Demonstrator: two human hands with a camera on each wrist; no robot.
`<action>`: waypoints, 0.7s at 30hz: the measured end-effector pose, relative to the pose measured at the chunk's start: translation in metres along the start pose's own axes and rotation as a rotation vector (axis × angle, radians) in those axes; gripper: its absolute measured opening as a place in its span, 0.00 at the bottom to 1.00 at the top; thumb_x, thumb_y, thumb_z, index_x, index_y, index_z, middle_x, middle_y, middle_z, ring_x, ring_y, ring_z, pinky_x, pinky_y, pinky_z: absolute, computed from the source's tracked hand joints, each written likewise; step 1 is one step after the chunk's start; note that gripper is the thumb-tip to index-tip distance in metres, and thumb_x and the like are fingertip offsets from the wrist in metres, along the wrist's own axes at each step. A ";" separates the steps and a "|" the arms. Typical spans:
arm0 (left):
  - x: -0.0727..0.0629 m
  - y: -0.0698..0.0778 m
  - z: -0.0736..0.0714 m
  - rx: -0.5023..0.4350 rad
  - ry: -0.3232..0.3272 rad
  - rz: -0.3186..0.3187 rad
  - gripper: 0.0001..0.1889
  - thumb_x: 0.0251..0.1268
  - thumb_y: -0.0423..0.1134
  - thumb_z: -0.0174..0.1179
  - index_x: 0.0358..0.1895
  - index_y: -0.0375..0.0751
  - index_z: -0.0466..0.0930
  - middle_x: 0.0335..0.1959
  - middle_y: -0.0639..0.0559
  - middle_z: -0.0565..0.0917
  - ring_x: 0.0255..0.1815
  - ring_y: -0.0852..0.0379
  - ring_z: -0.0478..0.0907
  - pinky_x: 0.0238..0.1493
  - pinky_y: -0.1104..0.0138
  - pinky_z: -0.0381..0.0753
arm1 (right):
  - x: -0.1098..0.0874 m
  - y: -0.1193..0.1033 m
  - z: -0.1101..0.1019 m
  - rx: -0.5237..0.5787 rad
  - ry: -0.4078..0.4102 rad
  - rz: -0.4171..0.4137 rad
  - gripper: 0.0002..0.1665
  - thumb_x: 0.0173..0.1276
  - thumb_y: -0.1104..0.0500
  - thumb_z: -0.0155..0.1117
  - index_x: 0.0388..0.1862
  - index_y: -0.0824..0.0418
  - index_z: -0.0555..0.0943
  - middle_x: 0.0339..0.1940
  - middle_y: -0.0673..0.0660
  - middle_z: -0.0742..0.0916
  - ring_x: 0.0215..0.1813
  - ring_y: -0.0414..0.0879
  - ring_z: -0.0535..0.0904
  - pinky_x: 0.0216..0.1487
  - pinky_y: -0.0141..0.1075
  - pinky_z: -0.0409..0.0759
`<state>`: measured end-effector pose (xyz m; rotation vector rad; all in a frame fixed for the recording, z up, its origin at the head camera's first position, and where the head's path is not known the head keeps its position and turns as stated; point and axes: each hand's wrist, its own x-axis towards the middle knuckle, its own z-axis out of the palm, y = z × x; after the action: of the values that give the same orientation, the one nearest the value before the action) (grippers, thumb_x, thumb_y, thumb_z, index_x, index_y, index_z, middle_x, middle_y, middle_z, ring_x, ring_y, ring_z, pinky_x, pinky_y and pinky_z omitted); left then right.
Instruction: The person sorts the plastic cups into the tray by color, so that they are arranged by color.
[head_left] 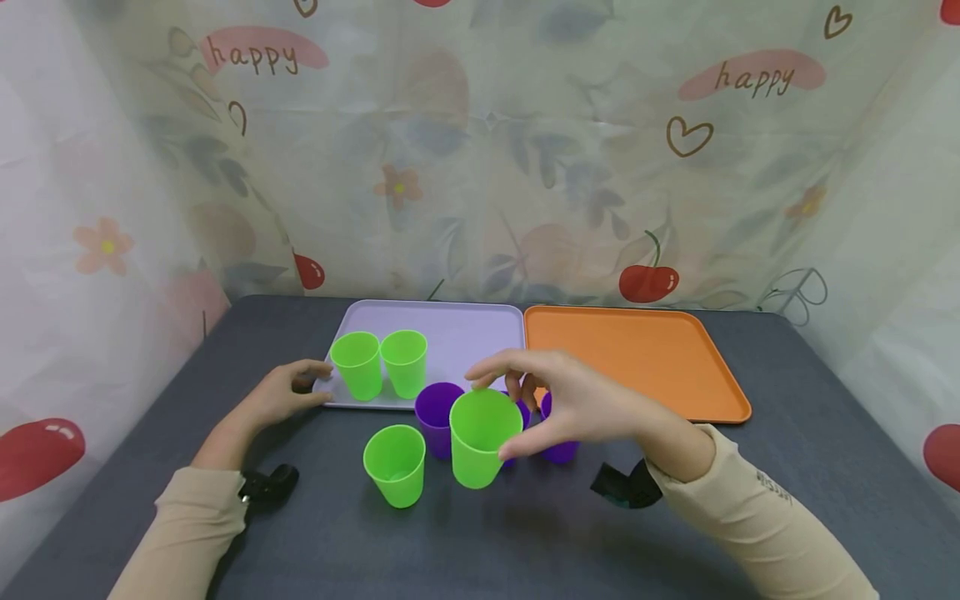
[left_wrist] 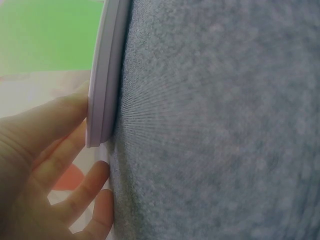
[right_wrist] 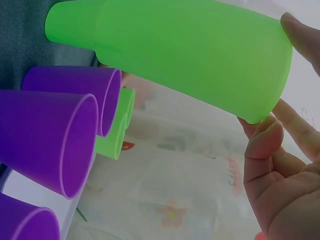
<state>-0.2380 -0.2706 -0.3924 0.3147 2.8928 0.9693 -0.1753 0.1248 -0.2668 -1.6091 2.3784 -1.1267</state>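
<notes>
My right hand (head_left: 581, 404) pinches a light green plastic cup (head_left: 477, 454) near its rim, thumb on one side and fingers on the other. The cup is held upright above the table. Another green cup (head_left: 397, 468) stands on the table to its left. Behind them is a row of three purple cups (head_left: 438, 417), partly covered by the held cup and my hand. Two more green cups (head_left: 357, 367) stand side by side on the lavender tray (head_left: 472, 342). At that tray's front left corner, my left hand (head_left: 277, 396) grips the rim between thumb and fingers.
An orange tray (head_left: 622, 358) lies right against the lavender one at the back of the dark grey table (head_left: 315, 533). A printed curtain (head_left: 487, 167) hangs behind and at both sides. Black wrist straps (head_left: 628, 485) hang at both cuffs.
</notes>
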 end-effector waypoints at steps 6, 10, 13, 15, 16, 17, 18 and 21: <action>-0.001 0.000 -0.001 -0.002 0.001 0.010 0.25 0.59 0.41 0.62 0.59 0.33 0.72 0.56 0.34 0.77 0.57 0.32 0.71 0.55 0.44 0.72 | 0.002 -0.001 -0.006 0.010 0.018 0.022 0.36 0.47 0.56 0.77 0.57 0.55 0.74 0.47 0.50 0.83 0.35 0.39 0.72 0.35 0.30 0.78; -0.001 0.000 -0.001 -0.004 -0.001 0.008 0.25 0.60 0.41 0.62 0.59 0.33 0.72 0.56 0.34 0.77 0.58 0.31 0.71 0.56 0.44 0.71 | 0.004 0.000 -0.011 0.023 0.036 0.019 0.35 0.47 0.57 0.77 0.56 0.56 0.75 0.44 0.50 0.82 0.34 0.38 0.71 0.32 0.29 0.77; -0.001 0.000 -0.001 -0.005 -0.002 0.002 0.26 0.60 0.42 0.62 0.59 0.33 0.72 0.56 0.34 0.76 0.58 0.32 0.70 0.57 0.43 0.71 | 0.007 -0.003 -0.016 0.013 0.048 0.027 0.35 0.47 0.57 0.77 0.56 0.57 0.75 0.45 0.51 0.82 0.35 0.40 0.71 0.33 0.30 0.77; -0.001 0.000 -0.001 -0.005 -0.003 0.000 0.26 0.60 0.42 0.62 0.59 0.33 0.71 0.56 0.34 0.76 0.59 0.32 0.70 0.57 0.43 0.70 | 0.008 -0.004 -0.020 -0.006 0.053 0.038 0.36 0.47 0.57 0.77 0.56 0.57 0.75 0.47 0.51 0.82 0.37 0.40 0.72 0.36 0.31 0.78; -0.001 0.001 0.000 -0.004 -0.003 -0.001 0.26 0.60 0.43 0.62 0.59 0.33 0.71 0.56 0.34 0.76 0.59 0.32 0.70 0.57 0.43 0.70 | 0.009 -0.005 -0.021 -0.014 0.056 0.041 0.36 0.47 0.57 0.77 0.56 0.57 0.75 0.48 0.51 0.82 0.38 0.40 0.72 0.38 0.31 0.78; -0.001 0.001 0.000 -0.004 -0.003 0.000 0.26 0.60 0.42 0.62 0.59 0.33 0.71 0.56 0.34 0.76 0.59 0.32 0.70 0.57 0.43 0.71 | 0.010 -0.005 -0.023 -0.021 0.059 0.046 0.36 0.47 0.57 0.77 0.56 0.57 0.75 0.49 0.52 0.83 0.39 0.40 0.73 0.39 0.31 0.78; -0.001 0.001 0.000 -0.004 -0.003 0.000 0.26 0.60 0.42 0.62 0.59 0.33 0.71 0.56 0.34 0.76 0.59 0.31 0.70 0.57 0.43 0.71 | 0.011 -0.005 -0.024 -0.026 0.062 0.051 0.35 0.47 0.57 0.77 0.56 0.57 0.75 0.50 0.52 0.83 0.40 0.40 0.73 0.40 0.32 0.78; -0.002 0.002 -0.001 -0.003 -0.001 0.002 0.25 0.60 0.42 0.62 0.59 0.33 0.71 0.56 0.34 0.76 0.58 0.31 0.70 0.57 0.43 0.71 | 0.012 -0.004 -0.028 -0.036 0.066 0.067 0.35 0.47 0.58 0.77 0.57 0.57 0.75 0.52 0.52 0.83 0.42 0.39 0.74 0.43 0.32 0.77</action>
<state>-0.2360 -0.2697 -0.3907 0.3180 2.8900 0.9735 -0.1891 0.1286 -0.2399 -1.5137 2.4877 -1.1488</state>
